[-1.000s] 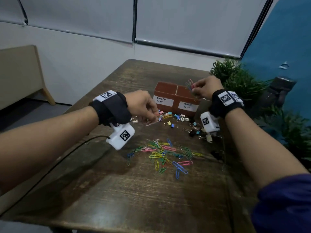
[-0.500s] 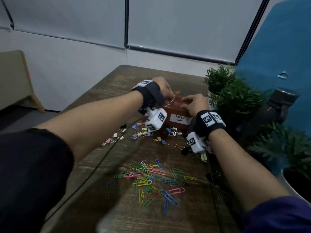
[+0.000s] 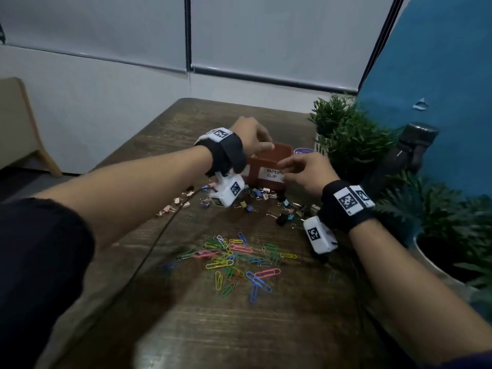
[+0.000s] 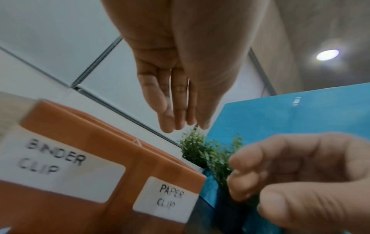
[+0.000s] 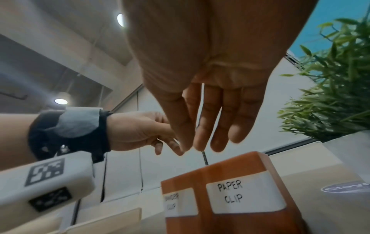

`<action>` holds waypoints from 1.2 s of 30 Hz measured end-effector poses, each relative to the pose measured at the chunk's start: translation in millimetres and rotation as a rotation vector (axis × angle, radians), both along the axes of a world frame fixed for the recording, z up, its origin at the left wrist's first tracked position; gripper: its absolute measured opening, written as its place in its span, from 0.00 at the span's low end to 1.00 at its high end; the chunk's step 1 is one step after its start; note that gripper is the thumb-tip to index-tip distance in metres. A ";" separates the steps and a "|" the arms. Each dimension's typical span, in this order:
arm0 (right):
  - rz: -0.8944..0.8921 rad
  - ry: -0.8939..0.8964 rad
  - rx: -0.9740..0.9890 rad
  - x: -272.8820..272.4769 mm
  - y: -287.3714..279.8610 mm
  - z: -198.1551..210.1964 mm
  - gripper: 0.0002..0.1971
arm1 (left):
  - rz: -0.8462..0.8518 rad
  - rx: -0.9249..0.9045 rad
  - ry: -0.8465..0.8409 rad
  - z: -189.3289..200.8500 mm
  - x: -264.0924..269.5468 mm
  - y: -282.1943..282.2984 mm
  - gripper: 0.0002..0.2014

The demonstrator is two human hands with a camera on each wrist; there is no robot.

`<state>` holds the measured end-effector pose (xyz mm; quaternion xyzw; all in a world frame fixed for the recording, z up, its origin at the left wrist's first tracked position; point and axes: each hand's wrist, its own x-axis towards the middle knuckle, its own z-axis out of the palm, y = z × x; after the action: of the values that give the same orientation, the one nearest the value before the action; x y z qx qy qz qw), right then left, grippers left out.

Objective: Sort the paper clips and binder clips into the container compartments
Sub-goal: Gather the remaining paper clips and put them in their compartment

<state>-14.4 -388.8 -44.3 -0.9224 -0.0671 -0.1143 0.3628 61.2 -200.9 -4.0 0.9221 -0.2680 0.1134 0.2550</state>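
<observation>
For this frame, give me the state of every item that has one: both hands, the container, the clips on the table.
left hand: open, fingers straight, over the container, holding nothing.
right hand: open, fingers relaxed, in front of the PAPER CLIP label, holding nothing.
container: upright, open-topped; contents hidden.
paper clips: loose, scattered on the table, unsorted.
binder clips: loose, scattered at the container's foot, unsorted.

Office room, roller blinds (image 3: 279, 35), blue partition (image 3: 439, 75), potted plants (image 3: 351, 137), wooden table (image 3: 239, 328)
</observation>
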 end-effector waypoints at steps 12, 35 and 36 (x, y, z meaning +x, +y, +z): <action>0.066 0.362 -0.668 -113.3 21.7 -24.9 0.18 | -0.038 0.827 0.428 -52.5 -135.9 119.4 0.27; 0.337 0.564 -0.563 -143.0 69.2 -20.3 0.11 | -0.177 0.705 0.350 -63.7 -145.4 102.3 0.31; 0.352 0.556 -0.558 -141.0 73.8 -23.1 0.09 | -0.187 0.726 0.358 -66.1 -144.9 98.8 0.30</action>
<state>-155.4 -315.0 -67.5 -0.9554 -0.1515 0.2246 0.1175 -83.7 -102.1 -70.1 0.9289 -0.3247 -0.1744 -0.0352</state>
